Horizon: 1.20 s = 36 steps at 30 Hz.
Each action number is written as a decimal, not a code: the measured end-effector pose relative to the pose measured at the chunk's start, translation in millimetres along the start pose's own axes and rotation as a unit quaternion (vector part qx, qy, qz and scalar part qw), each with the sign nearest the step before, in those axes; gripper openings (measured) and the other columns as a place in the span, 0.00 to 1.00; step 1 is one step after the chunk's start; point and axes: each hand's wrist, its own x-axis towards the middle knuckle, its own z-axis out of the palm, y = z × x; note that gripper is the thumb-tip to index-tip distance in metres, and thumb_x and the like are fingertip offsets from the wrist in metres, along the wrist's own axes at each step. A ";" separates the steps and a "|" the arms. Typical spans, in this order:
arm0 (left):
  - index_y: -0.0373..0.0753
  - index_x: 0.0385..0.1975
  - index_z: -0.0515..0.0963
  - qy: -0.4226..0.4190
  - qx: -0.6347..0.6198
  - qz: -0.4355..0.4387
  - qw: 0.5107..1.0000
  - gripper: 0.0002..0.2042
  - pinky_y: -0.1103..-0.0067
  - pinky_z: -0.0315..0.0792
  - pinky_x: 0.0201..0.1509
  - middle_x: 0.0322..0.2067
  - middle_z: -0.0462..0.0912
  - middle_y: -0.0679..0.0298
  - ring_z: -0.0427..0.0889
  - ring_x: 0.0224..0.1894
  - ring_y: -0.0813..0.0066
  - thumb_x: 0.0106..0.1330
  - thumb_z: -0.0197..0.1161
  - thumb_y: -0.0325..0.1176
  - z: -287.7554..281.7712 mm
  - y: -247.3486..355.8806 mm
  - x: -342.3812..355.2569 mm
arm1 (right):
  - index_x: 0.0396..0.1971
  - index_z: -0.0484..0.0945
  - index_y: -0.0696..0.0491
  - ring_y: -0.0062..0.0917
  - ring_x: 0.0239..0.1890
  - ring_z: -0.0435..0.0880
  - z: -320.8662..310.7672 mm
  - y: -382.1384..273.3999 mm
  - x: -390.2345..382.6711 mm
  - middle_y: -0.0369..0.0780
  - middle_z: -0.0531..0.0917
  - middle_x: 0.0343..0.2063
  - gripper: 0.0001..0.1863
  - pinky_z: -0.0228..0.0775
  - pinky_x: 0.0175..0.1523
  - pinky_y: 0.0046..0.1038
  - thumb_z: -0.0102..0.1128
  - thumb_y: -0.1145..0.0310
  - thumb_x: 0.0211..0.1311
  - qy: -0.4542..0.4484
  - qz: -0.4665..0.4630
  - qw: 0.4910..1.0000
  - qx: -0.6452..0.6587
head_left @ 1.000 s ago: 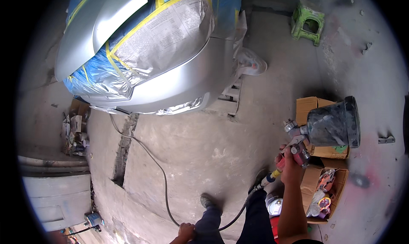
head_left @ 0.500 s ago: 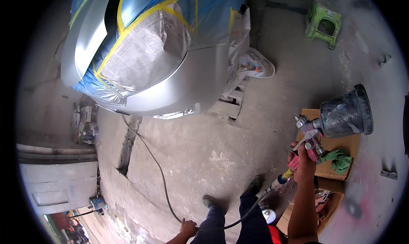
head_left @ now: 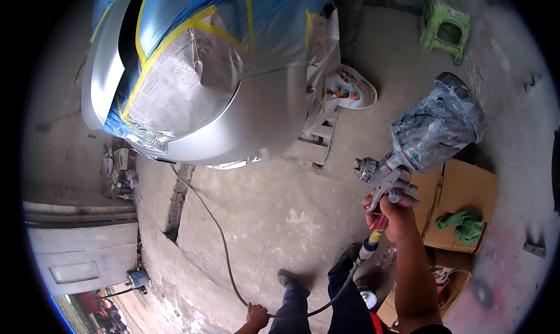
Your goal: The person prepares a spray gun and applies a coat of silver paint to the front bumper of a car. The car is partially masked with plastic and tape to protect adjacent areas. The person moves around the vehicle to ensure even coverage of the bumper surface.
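Note:
My right hand (head_left: 398, 218) is wrapped round the red handle of a spray gun (head_left: 394, 185). A large paint-stained cup (head_left: 434, 127) sits tilted on top of the gun, whose nozzle points left toward the car. From the handle's lower end a dark air hose (head_left: 218, 222) runs down across my legs. My left hand (head_left: 256, 315) is closed round that hose at the lower edge. Ahead to the left stands a car with a silver bumper (head_left: 256, 115). Newspaper (head_left: 181, 77), blue film (head_left: 280, 37) and yellow tape (head_left: 169, 45) cover parts of it.
At right, cardboard (head_left: 466, 188) carries a green cloth (head_left: 466, 226); an open box (head_left: 452, 278) stands nearer. A green stool (head_left: 446, 28) is at far right. Wall brackets (head_left: 534, 246) stick out. A floor slot (head_left: 177, 208) lies left of the hose, and a pale panel (head_left: 87, 258) farther left.
My right hand has moved the spray gun left and slightly up, toward the car, and its cup has tilted upward. My left hand keeps hold of the hose. The view has shifted slightly.

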 end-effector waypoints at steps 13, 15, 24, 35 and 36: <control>0.47 0.31 0.81 -0.025 -0.002 -0.011 1.000 0.09 0.56 0.51 0.66 0.37 0.79 0.59 0.74 0.49 0.60 0.56 0.59 0.42 -5.3 15.4 17.1 | 0.29 0.73 0.54 0.19 0.16 0.75 -48.6 -12.6 64.1 0.35 0.76 0.19 0.18 0.63 0.17 0.21 0.60 0.53 0.58 0.238 -0.065 0.964 -0.100; 0.47 0.31 0.81 -0.022 0.009 -0.005 1.000 0.09 0.56 0.51 0.65 0.36 0.79 0.60 0.74 0.48 0.60 0.56 0.59 0.42 -7.8 17.1 20.4 | 0.32 0.74 0.55 0.19 0.19 0.76 -39.5 4.0 40.5 0.36 0.77 0.24 0.16 0.66 0.22 0.21 0.59 0.56 0.60 0.171 -0.003 0.978 -0.119; 0.47 0.30 0.81 0.049 0.062 0.032 0.996 0.08 0.60 0.54 0.63 0.35 0.79 0.61 0.75 0.47 0.61 0.57 0.58 0.41 40.4 4.3 41.8 | 0.30 0.77 0.54 0.17 0.22 0.76 -66.3 30.6 33.3 0.34 0.78 0.21 0.10 0.69 0.26 0.20 0.63 0.63 0.57 0.039 0.046 0.991 -0.121; 0.47 0.30 0.82 0.022 0.069 0.008 0.997 0.10 0.62 0.58 0.60 0.33 0.80 0.60 0.77 0.44 0.60 0.59 0.56 0.43 29.6 12.1 44.6 | 0.28 0.73 0.53 0.15 0.19 0.73 -72.1 29.9 92.4 0.32 0.75 0.21 0.11 0.65 0.22 0.18 0.62 0.61 0.59 0.254 -0.061 0.962 -0.083; 0.47 0.30 0.82 0.002 0.076 0.012 0.997 0.10 0.62 0.58 0.60 0.33 0.81 0.60 0.77 0.44 0.60 0.59 0.56 0.42 27.5 12.3 42.7 | 0.28 0.74 0.53 0.15 0.19 0.73 -68.6 49.4 75.3 0.33 0.75 0.21 0.10 0.66 0.23 0.19 0.62 0.62 0.58 0.238 -0.017 0.966 -0.098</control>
